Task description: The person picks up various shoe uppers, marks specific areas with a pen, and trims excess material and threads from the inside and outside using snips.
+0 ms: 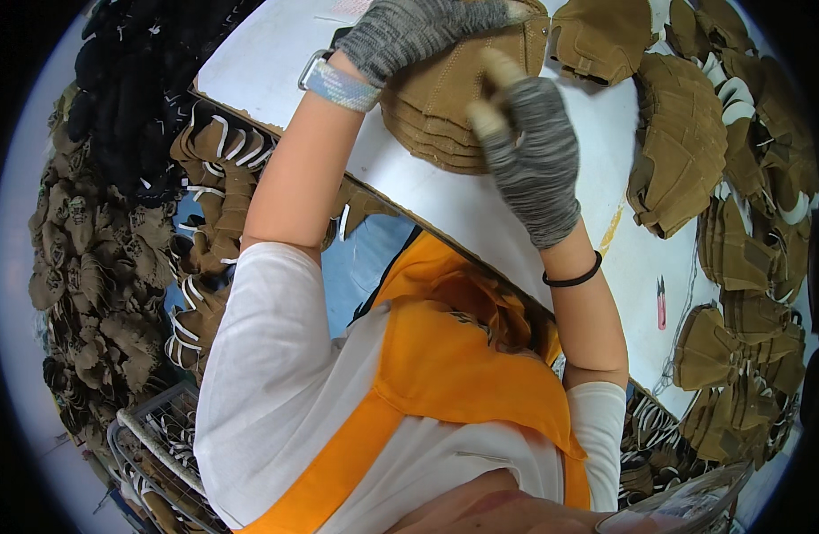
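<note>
A stack of brown suede shoe-upper pieces (pixel 440 107) with stitched seams lies on the white tabletop, its layered edges fanned toward me. My left hand (pixel 414 36), in a grey knitted glove, grips the stack at its far left side, the thumb stretched across the top piece. The frame's upper edge cuts off part of that hand. My right hand (pixel 538 151) wears a matching glove with pale covers on the fingertips. Its thumb and finger are apart, touching or just over the right side of the stack; they look slightly blurred.
More brown piles (pixel 681 147) line the table's right side. Small pink-handled snips (pixel 661 307) lie on the white table (pixel 596 191). Left of me are brown pieces with white edging (pixel 205 214), dark piles (pixel 129 98) and a wire basket (pixel 156 445). The table edge runs diagonally before me.
</note>
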A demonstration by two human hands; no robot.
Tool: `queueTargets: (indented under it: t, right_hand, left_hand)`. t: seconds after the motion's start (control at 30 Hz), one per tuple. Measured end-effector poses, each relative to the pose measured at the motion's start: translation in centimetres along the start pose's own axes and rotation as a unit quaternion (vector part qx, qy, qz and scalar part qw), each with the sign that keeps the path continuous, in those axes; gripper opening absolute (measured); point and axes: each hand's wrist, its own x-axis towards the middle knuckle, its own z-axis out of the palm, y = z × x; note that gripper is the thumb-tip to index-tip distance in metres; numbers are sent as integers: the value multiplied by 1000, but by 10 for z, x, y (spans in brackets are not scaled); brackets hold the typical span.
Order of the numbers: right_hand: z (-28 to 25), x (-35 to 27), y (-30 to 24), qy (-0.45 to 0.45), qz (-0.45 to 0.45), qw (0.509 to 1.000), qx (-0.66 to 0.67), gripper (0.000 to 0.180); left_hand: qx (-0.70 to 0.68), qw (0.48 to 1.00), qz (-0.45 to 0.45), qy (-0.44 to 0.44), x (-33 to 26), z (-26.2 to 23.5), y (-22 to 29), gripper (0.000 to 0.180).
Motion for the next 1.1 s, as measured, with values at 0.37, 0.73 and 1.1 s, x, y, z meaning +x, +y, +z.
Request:
queueTargets:
  t: [0.37, 0.73, 1.1]
  right_hand:
    - [1, -26, -23, -189, 6, 973, -130, 33]
    - [-2, 8, -2, -34, -58, 989, -131, 39]
    - [-3, -16, -16, -96, -32, 989, -104, 22]
  left_hand:
    - [91, 995, 25, 35, -5, 5, -6, 52]
    - [178, 973, 131, 67, 13, 12, -25, 45]
    - [97, 991, 61, 74, 1, 15, -18, 48]
